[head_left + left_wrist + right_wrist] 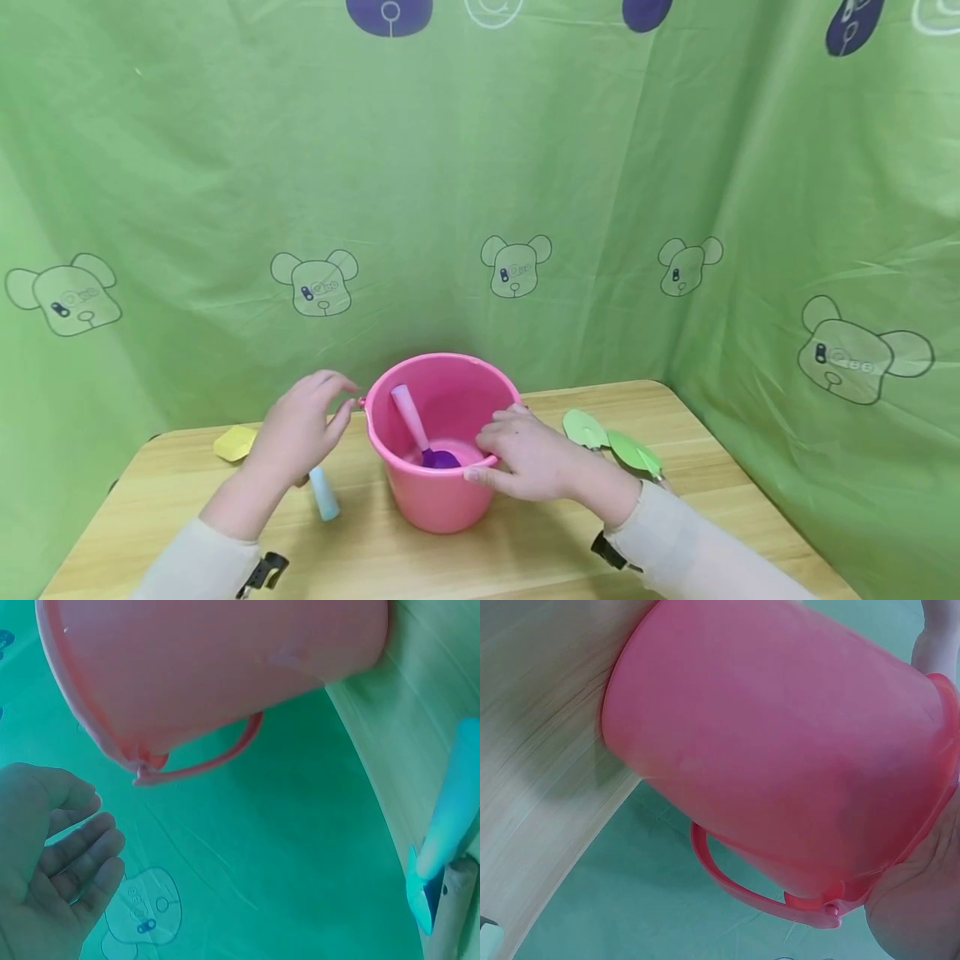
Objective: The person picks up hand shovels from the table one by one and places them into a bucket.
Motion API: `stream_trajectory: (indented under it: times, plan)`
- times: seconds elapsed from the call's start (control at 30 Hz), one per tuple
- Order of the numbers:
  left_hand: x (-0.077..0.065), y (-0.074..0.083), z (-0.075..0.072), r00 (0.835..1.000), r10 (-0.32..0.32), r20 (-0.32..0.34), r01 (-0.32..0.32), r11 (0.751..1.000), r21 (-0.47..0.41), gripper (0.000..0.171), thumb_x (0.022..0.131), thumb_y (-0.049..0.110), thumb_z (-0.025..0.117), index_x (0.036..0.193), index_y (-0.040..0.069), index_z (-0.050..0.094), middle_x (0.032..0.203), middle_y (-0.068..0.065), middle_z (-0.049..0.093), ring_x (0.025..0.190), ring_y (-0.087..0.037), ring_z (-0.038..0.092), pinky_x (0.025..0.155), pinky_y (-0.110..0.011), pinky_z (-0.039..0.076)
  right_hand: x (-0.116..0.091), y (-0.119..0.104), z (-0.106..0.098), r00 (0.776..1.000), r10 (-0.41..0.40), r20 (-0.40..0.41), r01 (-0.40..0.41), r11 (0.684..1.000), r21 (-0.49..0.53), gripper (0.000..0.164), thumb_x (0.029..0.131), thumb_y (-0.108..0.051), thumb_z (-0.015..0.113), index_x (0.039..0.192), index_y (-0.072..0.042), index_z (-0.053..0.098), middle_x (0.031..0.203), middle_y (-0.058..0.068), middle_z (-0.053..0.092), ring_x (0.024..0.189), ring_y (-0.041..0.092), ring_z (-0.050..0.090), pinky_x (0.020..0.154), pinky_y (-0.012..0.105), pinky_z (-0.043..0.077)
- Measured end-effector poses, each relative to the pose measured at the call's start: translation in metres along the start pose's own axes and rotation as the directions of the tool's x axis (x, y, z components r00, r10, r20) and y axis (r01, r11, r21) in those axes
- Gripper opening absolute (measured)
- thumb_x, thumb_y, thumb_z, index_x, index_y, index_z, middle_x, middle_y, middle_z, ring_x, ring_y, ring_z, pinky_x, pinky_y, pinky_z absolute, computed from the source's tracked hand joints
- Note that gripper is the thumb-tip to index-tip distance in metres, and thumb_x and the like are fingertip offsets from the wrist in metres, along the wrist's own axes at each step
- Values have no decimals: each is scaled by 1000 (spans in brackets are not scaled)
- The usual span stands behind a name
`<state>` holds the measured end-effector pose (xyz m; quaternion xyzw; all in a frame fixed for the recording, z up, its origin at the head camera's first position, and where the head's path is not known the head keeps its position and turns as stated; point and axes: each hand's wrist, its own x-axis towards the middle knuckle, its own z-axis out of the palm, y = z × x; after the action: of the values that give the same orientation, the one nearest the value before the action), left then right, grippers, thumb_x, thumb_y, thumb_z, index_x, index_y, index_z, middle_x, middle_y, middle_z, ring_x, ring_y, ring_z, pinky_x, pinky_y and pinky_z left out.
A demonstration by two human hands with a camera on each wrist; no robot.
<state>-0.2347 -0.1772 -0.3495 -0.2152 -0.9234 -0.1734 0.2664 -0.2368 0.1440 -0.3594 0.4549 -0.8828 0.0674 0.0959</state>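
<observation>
Pale sleeves [690,537] | right hand [528,454] grips pink bucket [442,500] (left hand [300,425] loose) | wood-grain table [585,550] | green curtain [420,167]

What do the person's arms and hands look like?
The left hand and right hand are bare, without gloves. Plain off-white sleeves end short of them, and a small black fitting shows near each sleeve's end.

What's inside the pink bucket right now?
A tool, pale lilac handle up and purple head down, slants inside the pink bucket. The near wall hides part of the bottom, and the right hand covers some of the right side; I can't see there.
</observation>
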Motion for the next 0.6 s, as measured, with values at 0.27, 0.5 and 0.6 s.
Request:
stream_trajectory:
  times: [0.27,0.5,0.6]
  plan:
    - [-7,-11,-4,998,-47,34,47,999,5,22,88,21,57,108,12,57,110,-5,59,103,-26,53,86,-46,46,0,0,0,1000,-2,2,2,1000,0,45,90,-65,32,68,-27,40,62,-12,38,71,9,35,77,29,30]
    - [-16,-19,-1,996,-53,66,51,998,23,23,88,22,57,108,10,58,109,-7,60,102,-28,54,85,-47,47,1,-1,0,1000,-2,1,2,1000,1,45,90,-65,32,68,-27,40,62,-12,37,71,9,35,77,29,29]
    - [-22,-23,3,994,-59,88,56,998,32,22,88,21,58,107,10,59,109,-7,60,101,-27,55,84,-46,47,1,-1,-1,1000,0,1,0,1000,-1,45,90,-65,32,68,-27,40,62,-12,37,72,9,35,77,30,29]
